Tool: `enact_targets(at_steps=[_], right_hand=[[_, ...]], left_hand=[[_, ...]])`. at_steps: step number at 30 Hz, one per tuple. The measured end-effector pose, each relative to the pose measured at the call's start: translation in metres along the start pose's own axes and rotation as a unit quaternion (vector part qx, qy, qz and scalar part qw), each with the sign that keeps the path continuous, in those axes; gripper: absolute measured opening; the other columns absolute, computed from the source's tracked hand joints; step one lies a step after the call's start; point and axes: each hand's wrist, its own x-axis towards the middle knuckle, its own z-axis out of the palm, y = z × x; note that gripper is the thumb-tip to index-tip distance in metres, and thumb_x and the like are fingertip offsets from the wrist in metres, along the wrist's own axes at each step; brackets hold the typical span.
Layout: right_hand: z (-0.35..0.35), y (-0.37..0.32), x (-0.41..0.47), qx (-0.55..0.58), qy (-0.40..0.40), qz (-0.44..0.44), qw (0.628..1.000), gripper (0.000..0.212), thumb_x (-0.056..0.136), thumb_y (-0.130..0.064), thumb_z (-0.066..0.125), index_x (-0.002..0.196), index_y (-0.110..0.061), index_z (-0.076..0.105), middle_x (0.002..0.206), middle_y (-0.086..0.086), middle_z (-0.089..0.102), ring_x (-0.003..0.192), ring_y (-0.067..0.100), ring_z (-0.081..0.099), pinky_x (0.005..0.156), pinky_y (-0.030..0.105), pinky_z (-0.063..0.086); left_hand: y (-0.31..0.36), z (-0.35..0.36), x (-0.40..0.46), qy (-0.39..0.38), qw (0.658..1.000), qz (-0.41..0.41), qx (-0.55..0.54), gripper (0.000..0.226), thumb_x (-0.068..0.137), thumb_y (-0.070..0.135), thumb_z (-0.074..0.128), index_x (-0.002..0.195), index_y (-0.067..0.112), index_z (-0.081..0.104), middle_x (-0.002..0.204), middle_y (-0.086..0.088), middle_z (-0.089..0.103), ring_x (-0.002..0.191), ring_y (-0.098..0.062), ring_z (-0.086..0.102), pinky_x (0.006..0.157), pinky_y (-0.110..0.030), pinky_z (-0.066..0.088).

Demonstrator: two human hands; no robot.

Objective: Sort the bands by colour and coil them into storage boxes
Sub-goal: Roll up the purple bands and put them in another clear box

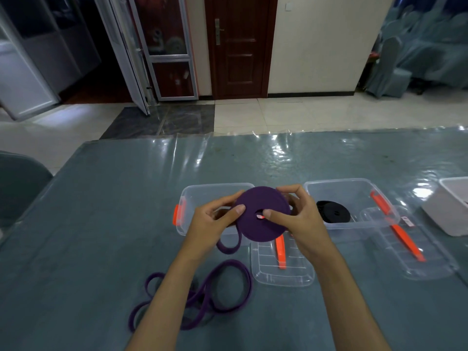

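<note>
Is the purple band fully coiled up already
No, a long tail of the purple band lies loose in loops on the table while both hands hold the coil.

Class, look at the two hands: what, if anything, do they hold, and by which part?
Both hands hold the purple band coil. The left hand grips its left edge; the right hand grips its right edge, thumb beside the centre hole.

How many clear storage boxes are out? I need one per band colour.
2. One clear box sits behind the purple coil held in both hands; the other clear box, to its right, holds a black coil. More may lie beyond the frame's right edge.
</note>
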Motion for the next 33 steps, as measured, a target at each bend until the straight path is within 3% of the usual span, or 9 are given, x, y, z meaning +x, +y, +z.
enact_targets(at_steps=[4,7,10,14,20,23,26,30,33], right_hand=[[-0.003,0.006,-0.002,0.005,-0.024,0.019,1.0,0.063,0.073,-0.027,0.096,0.123,-0.033,0.058,0.117,0.007,0.075,0.108,0.034,0.074,0.076,0.042,0.065],[-0.01,0.001,-0.002,-0.02,-0.059,0.021,0.998,0.071,0.076,-0.027,0.095,0.138,-0.04,0.062,0.122,0.002,0.075,0.11,0.028,0.075,0.078,0.043,0.066],[-0.011,0.0,-0.005,-0.018,-0.026,0.006,0.999,0.066,0.069,-0.03,0.098,0.129,-0.034,0.07,0.121,0.001,0.076,0.11,0.028,0.075,0.077,0.042,0.065],[-0.01,0.005,-0.004,-0.016,0.013,0.022,1.0,0.07,0.055,-0.039,0.103,0.112,-0.033,0.065,0.116,0.002,0.077,0.105,0.028,0.076,0.071,0.041,0.065],[-0.01,0.009,-0.004,-0.024,-0.033,0.039,0.998,0.074,0.071,-0.025,0.098,0.134,-0.043,0.062,0.114,0.004,0.078,0.103,0.026,0.077,0.072,0.043,0.066],[-0.004,0.012,-0.007,-0.018,0.001,0.011,1.0,0.063,0.069,-0.024,0.098,0.125,-0.038,0.071,0.113,0.004,0.079,0.102,0.026,0.077,0.071,0.04,0.066],[0.0,0.018,-0.006,-0.01,0.043,-0.003,0.999,0.058,0.071,-0.017,0.097,0.121,-0.036,0.072,0.114,0.001,0.078,0.103,0.023,0.077,0.07,0.042,0.066],[0.006,0.025,-0.006,-0.005,0.081,-0.019,0.997,0.058,0.072,-0.019,0.097,0.119,-0.037,0.071,0.114,-0.002,0.078,0.104,0.019,0.076,0.07,0.04,0.066],[0.018,0.033,-0.005,0.008,0.109,-0.013,0.994,0.058,0.072,-0.021,0.098,0.12,-0.036,0.068,0.111,0.0,0.079,0.1,0.02,0.078,0.071,0.039,0.066]], left_hand=[[0.001,-0.002,0.001,0.023,0.998,0.03,0.055,0.026,0.086,0.025,0.082,0.109,0.034,0.082,0.11,0.0,0.081,0.104,-0.021,0.077,0.088,-0.034,0.064],[-0.002,-0.001,-0.001,0.073,0.993,0.045,0.086,0.027,0.078,0.032,0.087,0.101,0.021,0.077,0.102,0.0,0.081,0.097,-0.02,0.079,0.085,-0.035,0.065],[-0.006,0.0,-0.005,0.05,0.997,0.014,0.058,0.019,0.086,0.02,0.085,0.104,0.021,0.079,0.104,-0.003,0.081,0.096,-0.024,0.079,0.081,-0.035,0.066],[-0.003,-0.002,-0.006,0.006,0.998,0.012,0.065,0.036,0.091,0.014,0.079,0.127,0.02,0.076,0.113,-0.002,0.08,0.107,-0.021,0.076,0.088,-0.028,0.062],[-0.01,-0.004,-0.006,0.101,0.99,0.023,0.099,0.028,0.085,0.021,0.088,0.104,0.016,0.069,0.101,0.004,0.078,0.088,-0.009,0.076,0.071,-0.021,0.06],[-0.018,0.001,-0.01,0.124,0.989,0.021,0.082,0.03,0.081,0.034,0.087,0.1,0.015,0.072,0.099,0.005,0.079,0.087,-0.009,0.077,0.07,-0.019,0.059],[-0.026,0.001,-0.009,0.097,0.995,0.0,0.028,0.019,0.089,0.02,0.083,0.106,0.015,0.078,0.105,0.001,0.082,0.095,-0.017,0.079,0.077,-0.023,0.062],[-0.031,-0.004,-0.006,0.07,0.997,-0.008,0.027,0.028,0.092,0.014,0.08,0.118,0.024,0.078,0.113,0.002,0.081,0.104,-0.02,0.078,0.088,-0.028,0.063],[-0.036,-0.004,-0.004,0.147,0.989,0.004,0.017,0.025,0.087,0.019,0.086,0.111,0.019,0.078,0.109,-0.002,0.08,0.102,-0.022,0.078,0.086,-0.034,0.064]])
